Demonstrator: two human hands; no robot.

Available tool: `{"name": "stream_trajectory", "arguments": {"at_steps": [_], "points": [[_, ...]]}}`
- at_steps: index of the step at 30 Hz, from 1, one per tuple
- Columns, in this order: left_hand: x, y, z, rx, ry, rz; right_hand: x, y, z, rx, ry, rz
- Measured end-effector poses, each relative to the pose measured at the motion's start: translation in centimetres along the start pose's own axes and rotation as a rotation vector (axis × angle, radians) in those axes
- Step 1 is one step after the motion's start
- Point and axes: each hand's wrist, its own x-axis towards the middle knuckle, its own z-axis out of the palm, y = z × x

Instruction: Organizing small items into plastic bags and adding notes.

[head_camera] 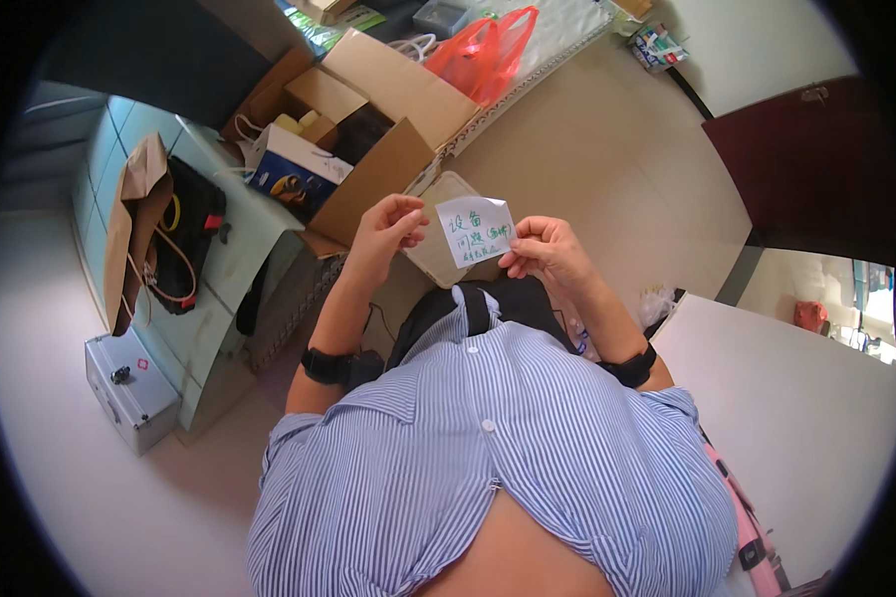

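A small white paper note (475,240) with green handwriting is in front of me, tilted slightly. My right hand (549,248) pinches its right edge between thumb and fingers. To the left of the note is my left hand (393,227), fingers loosely bent and apart from the paper, with nothing visible in it. Beneath the note lies a pale rounded-corner lid or panel (431,261), partly covered by the paper.
An open cardboard box (384,186) holds a blue-and-white carton (299,168). Beyond it sits a red plastic bag (485,56). On the left are a brown paper bag (138,216), a black tool case (194,224) and a silver metal case (131,392). A dark red door (806,164) stands right.
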Motion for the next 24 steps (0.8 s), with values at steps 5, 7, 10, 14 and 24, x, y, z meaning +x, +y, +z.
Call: {"name": "stream_trajectory", "arguments": {"at_steps": [5, 7, 10, 14, 24], "points": [[2.1, -0.5, 1.0, -0.015, 0.095, -0.057, 1.4, -3.1, -6.5, -0.033, 0.025, 0.001], [3.1, -0.1, 2.0, -0.024, 0.18, -0.07, 2.0, -4.6, -9.7, -0.034, 0.072, 0.006], [4.7, -0.5, 3.1, -0.044, 0.244, -0.105, 3.1, -6.8, -14.3, -0.03, 0.128, 0.022], [6.6, -0.2, 5.6, -0.036, 0.324, -0.179, 4.2, -9.2, -20.0, 0.008, 0.162, 0.029], [10.4, 0.5, 11.4, 0.037, 0.288, -0.264, 4.3, -12.4, -27.3, 0.08, 0.218, -0.008]]}}
